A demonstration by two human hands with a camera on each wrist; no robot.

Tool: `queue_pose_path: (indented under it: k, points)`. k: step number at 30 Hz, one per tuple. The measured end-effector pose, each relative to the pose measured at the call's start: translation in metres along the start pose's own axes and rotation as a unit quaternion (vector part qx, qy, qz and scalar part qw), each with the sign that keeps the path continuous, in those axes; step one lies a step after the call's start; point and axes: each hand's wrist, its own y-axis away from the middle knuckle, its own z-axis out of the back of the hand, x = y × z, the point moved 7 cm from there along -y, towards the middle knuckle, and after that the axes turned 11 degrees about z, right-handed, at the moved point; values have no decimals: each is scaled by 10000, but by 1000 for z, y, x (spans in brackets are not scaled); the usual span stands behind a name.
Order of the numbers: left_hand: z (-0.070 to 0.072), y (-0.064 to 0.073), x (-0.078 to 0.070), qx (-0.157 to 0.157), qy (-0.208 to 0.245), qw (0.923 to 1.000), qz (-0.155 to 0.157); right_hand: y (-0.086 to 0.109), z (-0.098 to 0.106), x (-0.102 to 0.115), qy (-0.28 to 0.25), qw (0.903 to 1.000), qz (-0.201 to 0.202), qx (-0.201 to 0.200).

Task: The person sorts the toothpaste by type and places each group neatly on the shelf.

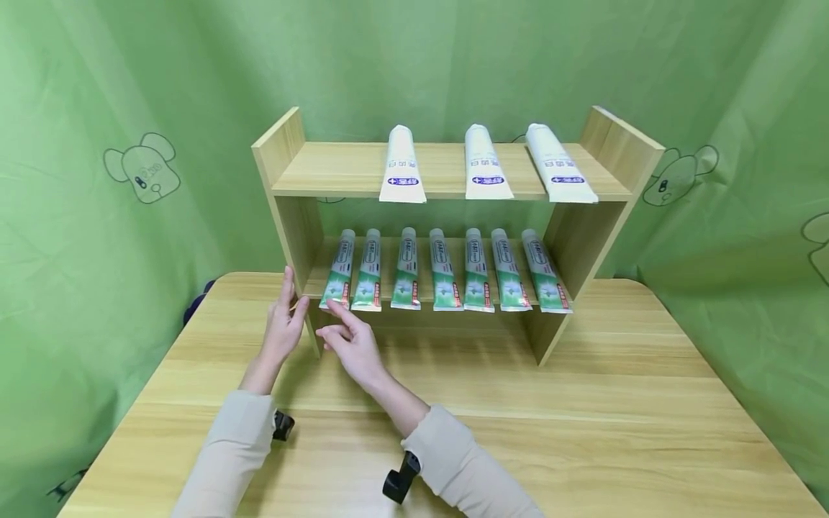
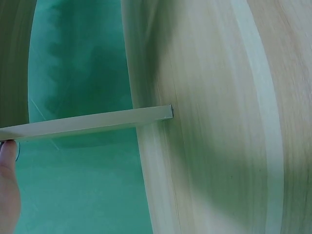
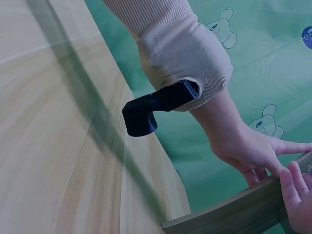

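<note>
A wooden shelf unit [image 1: 294, 162] stands on the table. My left hand [image 1: 282, 320] rests at the front edge of its left side panel [image 1: 294, 230], thumb apart from the fingers. In the left wrist view only part of a finger [image 2: 7, 180] shows at the panel's edge. My right hand [image 1: 352, 349] is just in front of the middle board, its index fingertip right at the lower end of the leftmost green-and-white toothpaste tube [image 1: 340, 270]; the other fingers are loosely bent. Several more such tubes, among them the rightmost tube [image 1: 546, 273], lie in a row.
Three white tubes lie on the top board [image 1: 343, 167]: a left tube [image 1: 402, 162], a middle tube [image 1: 484, 162] and a right tube [image 1: 558, 162]. A green curtain [image 1: 414, 65] hangs behind the wooden table [image 1: 622, 403]. Black wrist cameras sit at both cuffs.
</note>
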Motion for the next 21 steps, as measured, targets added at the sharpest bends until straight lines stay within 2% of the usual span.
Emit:
queue_pose_path:
  k: [13,20,21]
  points:
    - [0,0,-1,-48,46,10000,-69,-4,1,3,271,9996,49,58]
    - [-7,-1,39,-11,46,9999,110,-8,1,2,305,9994,53,150]
    - [-8,-1,40,12,53,9999,140,-8,1,2,320,9993,52,182]
